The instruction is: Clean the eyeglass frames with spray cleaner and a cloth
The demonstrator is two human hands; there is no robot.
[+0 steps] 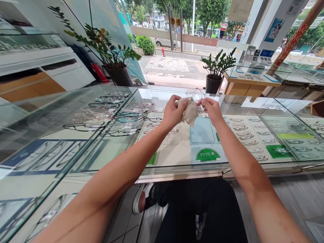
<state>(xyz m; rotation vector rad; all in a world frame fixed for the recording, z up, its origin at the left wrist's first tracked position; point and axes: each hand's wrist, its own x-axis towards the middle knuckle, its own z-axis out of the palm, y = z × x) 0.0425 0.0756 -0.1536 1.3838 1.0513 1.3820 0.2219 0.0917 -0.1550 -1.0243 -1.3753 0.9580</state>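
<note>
My left hand (173,111) is closed on a beige cleaning cloth (189,113), which hangs crumpled between both hands above the glass counter (177,148). My right hand (212,109) pinches a thin clear-framed pair of glasses (198,96); its temples rise behind the cloth and one lens is partly wrapped in the cloth. Both arms reach forward from the bottom of the view.
Several pairs of glasses (111,114) lie in rows on the counter top to the left. More frames (243,133) are displayed under the glass at right. Two potted plants (117,64) (215,72) stand behind the counter. My dark-trousered legs (192,209) are below.
</note>
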